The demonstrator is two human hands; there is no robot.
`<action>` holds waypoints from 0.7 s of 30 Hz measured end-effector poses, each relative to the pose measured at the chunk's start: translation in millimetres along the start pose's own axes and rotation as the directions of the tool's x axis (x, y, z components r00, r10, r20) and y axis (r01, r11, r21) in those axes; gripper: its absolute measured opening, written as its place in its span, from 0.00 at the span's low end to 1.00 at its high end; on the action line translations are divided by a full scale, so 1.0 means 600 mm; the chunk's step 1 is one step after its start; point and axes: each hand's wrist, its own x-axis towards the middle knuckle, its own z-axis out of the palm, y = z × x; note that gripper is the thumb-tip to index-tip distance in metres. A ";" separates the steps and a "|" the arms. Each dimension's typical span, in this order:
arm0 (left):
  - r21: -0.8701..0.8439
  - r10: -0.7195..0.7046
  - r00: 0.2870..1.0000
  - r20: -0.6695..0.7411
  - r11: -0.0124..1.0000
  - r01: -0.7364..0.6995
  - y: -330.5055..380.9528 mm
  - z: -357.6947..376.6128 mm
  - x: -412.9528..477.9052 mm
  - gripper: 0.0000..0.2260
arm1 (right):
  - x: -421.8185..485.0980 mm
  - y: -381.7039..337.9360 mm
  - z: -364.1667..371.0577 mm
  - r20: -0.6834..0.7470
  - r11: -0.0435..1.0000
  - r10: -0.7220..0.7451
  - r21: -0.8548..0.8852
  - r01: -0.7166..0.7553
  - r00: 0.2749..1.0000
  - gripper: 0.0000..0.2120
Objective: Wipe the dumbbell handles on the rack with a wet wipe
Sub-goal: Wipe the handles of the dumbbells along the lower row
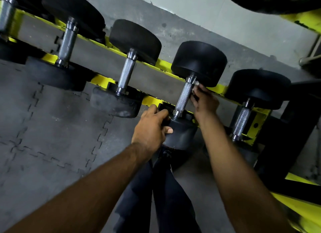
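Head view looks down on a yellow rack (102,79) carrying black dumbbells in a row. One dumbbell (198,62) lies with its handle (184,95) running from near to far, tilted right. Left hand (151,128) wraps closed around its near head; right hand (205,100) curls beside the handle's far end, pinching a small pale wet wipe (196,83) against it.

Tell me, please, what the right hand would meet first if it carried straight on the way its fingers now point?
Probably the far black head of the dumbbell whose handle it is at: the right hand points up along the handle's right side, though depth is unclear.
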 end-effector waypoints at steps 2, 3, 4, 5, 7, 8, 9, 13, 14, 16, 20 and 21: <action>0.005 -0.009 1.000 -0.002 1.000 0.009 0.002 0.000 0.000 0.15 | -0.018 0.006 0.004 -0.064 0.948 -0.310 -0.101 0.303 0.949 0.09; 0.006 -0.014 1.000 -0.004 1.000 0.014 0.003 0.000 0.000 0.15 | -0.026 0.006 0.006 -0.012 0.846 -0.484 -0.263 0.464 0.875 0.09; 0.006 -0.015 1.000 -0.005 1.000 0.015 0.005 0.000 -0.001 0.16 | -0.028 0.009 0.008 0.113 0.676 -0.618 -0.429 0.599 0.778 0.08; 0.007 -0.014 1.000 -0.007 1.000 0.014 0.006 0.000 -0.001 0.16 | -0.026 0.008 0.009 0.284 0.428 -0.691 -0.580 0.693 0.665 0.08; 0.011 -0.013 1.000 -0.005 1.000 0.013 0.008 0.000 -0.002 0.15 | -0.022 0.000 0.015 0.593 -0.111 -0.632 -0.707 0.699 0.499 0.11; 0.015 -0.017 1.000 -0.004 1.000 0.017 0.008 0.000 -0.003 0.14 | -0.023 -0.005 0.023 0.659 -0.272 -0.572 -0.714 0.644 0.489 0.13; 0.019 -0.021 1.000 -0.005 1.000 0.021 0.009 -0.001 -0.003 0.14 | -0.027 -0.005 0.034 0.684 -0.373 -0.522 -0.720 0.585 0.509 0.15; 0.037 -0.027 1.000 -0.012 0.999 0.027 0.013 -0.003 -0.005 0.13 | -0.063 -0.003 0.058 0.784 -0.701 -0.253 -0.552 0.451 0.567 0.10; 0.046 -0.025 1.000 -0.011 0.999 0.026 0.014 -0.003 -0.005 0.13 | -0.068 -0.004 0.057 0.801 -0.768 -0.106 -0.442 0.463 0.590 0.09; 0.036 -0.027 0.999 -0.016 0.999 0.028 0.013 -0.002 -0.005 0.13 | -0.084 -0.018 0.060 0.767 -0.752 0.179 -0.297 0.589 0.616 0.08; 0.028 -0.032 0.999 -0.030 0.999 0.033 0.012 -0.001 -0.009 0.12 | -0.083 -0.050 0.087 0.729 -0.786 0.212 -0.268 0.557 0.651 0.10; 0.022 -0.035 0.999 -0.035 0.999 0.036 0.012 -0.001 -0.010 0.12 | -0.079 -0.056 0.094 0.729 -0.812 0.148 -0.295 0.503 0.668 0.09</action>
